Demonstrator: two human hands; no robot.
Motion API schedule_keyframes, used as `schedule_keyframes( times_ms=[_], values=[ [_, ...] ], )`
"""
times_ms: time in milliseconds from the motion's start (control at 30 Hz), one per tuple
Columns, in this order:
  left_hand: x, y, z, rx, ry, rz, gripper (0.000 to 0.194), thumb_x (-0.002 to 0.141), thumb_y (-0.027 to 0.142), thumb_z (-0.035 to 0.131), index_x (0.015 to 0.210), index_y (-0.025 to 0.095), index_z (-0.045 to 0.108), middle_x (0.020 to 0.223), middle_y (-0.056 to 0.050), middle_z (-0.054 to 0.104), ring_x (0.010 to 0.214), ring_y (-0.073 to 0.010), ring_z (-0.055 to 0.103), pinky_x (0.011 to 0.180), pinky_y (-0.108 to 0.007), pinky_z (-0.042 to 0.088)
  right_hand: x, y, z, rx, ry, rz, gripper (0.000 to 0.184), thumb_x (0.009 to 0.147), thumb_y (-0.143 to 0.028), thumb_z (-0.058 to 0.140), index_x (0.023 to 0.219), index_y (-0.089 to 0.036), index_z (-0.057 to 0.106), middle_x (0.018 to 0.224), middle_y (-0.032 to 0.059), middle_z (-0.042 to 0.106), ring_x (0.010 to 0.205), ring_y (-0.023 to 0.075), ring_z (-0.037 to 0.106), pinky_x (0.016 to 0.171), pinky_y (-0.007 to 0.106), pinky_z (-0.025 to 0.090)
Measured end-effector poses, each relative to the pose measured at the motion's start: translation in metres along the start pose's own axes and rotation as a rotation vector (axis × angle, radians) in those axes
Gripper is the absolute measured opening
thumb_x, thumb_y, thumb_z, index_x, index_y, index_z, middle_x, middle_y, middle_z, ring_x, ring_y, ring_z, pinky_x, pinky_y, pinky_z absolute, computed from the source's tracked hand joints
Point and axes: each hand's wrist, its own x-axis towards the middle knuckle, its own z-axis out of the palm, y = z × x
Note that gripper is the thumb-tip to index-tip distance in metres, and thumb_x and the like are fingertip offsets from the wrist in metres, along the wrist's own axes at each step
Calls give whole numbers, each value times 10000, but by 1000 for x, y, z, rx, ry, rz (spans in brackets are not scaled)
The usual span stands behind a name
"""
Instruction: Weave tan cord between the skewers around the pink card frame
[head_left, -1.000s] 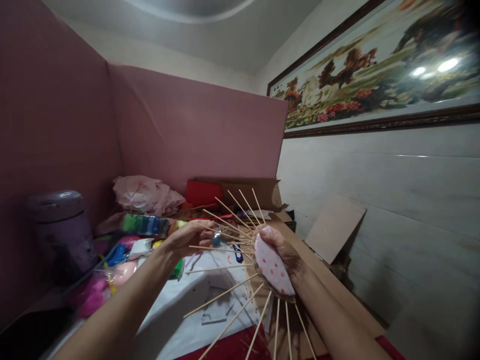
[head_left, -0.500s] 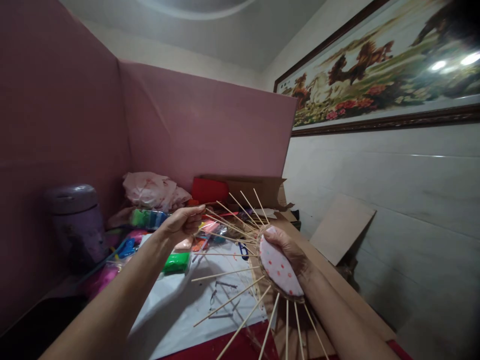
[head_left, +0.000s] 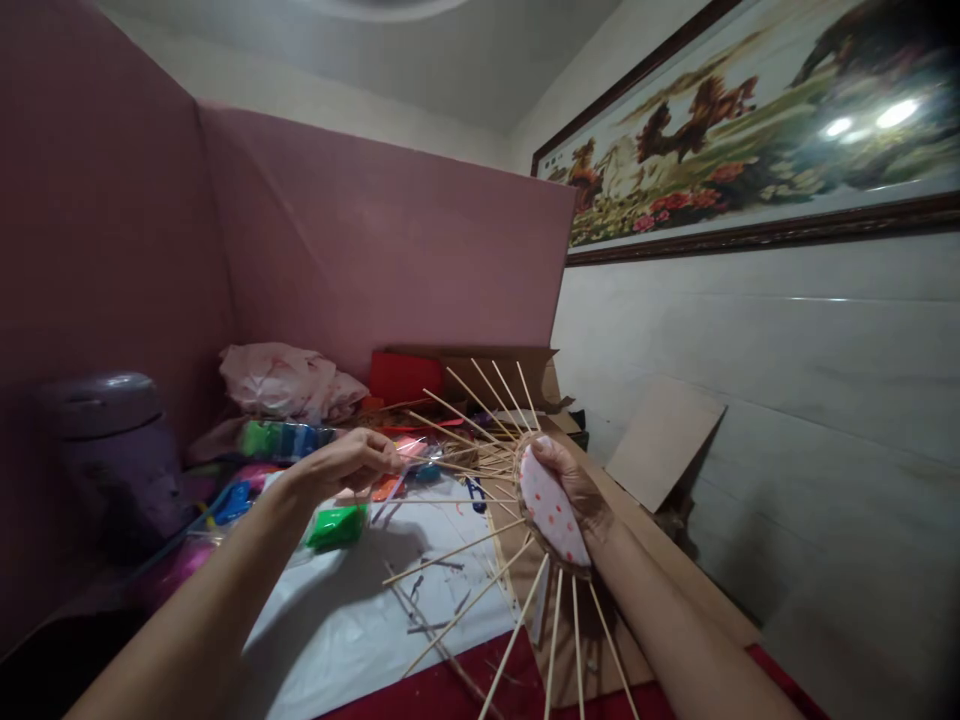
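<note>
A round base (head_left: 553,505) covered in white cloth with red and pink dots has a brown woven edge, and several thin wooden sticks (head_left: 469,602) fan out from it. My right hand (head_left: 574,490) grips this base at its right side, thumb on the cloth, fingers hidden behind. Left of it, my left hand (head_left: 367,460) is closed in a pinch near the outer ends of the upper-left sticks. It seems to hold a thin brown cord, hard to make out against the sticks. A thin brown strand (head_left: 431,625) hangs below the sticks.
On the table lie white paper (head_left: 300,620), brown cardboard (head_left: 637,570) and a green packet (head_left: 336,527). Blue-handled scissors (head_left: 475,495) lie behind the sticks. A purple tumbler (head_left: 120,460) stands left, a pink plastic bag (head_left: 289,382) at the back. Pink panels enclose the left and rear.
My left hand has come down and slightly left from the upper stick tips. The base with its sticks has turned and shifted slightly in my right hand. The view has swung a little right.
</note>
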Motion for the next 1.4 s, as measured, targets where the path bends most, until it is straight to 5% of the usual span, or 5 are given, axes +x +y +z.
schedule_keyframes(
  times_ms=[767, 900, 1067, 1200, 1400],
  values=[
    [15, -18, 48, 461, -266, -199, 65, 505, 129, 549, 521, 161, 604, 356, 53, 377, 346, -77, 297, 360, -203, 200, 2, -4, -1, -19, 37, -28, 184, 678, -319, 641, 777, -185, 564, 504, -11, 596, 397, 129, 532, 358, 228, 432],
    [21, -16, 52, 500, -337, -58, 77, 551, 172, 599, 574, 149, 669, 469, 9, 533, 462, -108, 432, 447, -211, 296, 0, -6, 0, -37, 26, -57, 164, 688, -309, 625, 770, -179, 568, 518, -15, 595, 394, 115, 527, 378, 225, 441],
    [25, -4, 68, 220, 45, 211, 188, 614, 273, 635, 703, 112, 676, 544, -15, 560, 483, -89, 427, 446, -206, 270, -1, -3, 4, -33, -13, -24, 161, 685, -295, 636, 763, -183, 551, 525, -24, 587, 416, 113, 528, 401, 220, 435],
    [22, 1, 92, -194, -128, 157, 341, 628, 189, 611, 967, 160, 625, 662, -10, 584, 416, -37, 354, 406, -190, 224, -1, -1, 7, -2, -72, -6, 131, 678, -233, 644, 741, -178, 544, 553, -38, 583, 452, 85, 522, 446, 188, 429],
    [19, 5, 114, -418, -117, 204, 199, 586, 150, 662, 780, 114, 636, 627, -7, 543, 513, -59, 441, 470, -192, 308, -1, 0, 9, 6, -58, -5, 138, 673, -236, 652, 737, -173, 547, 561, -37, 579, 452, 77, 505, 459, 185, 425]
  ],
)
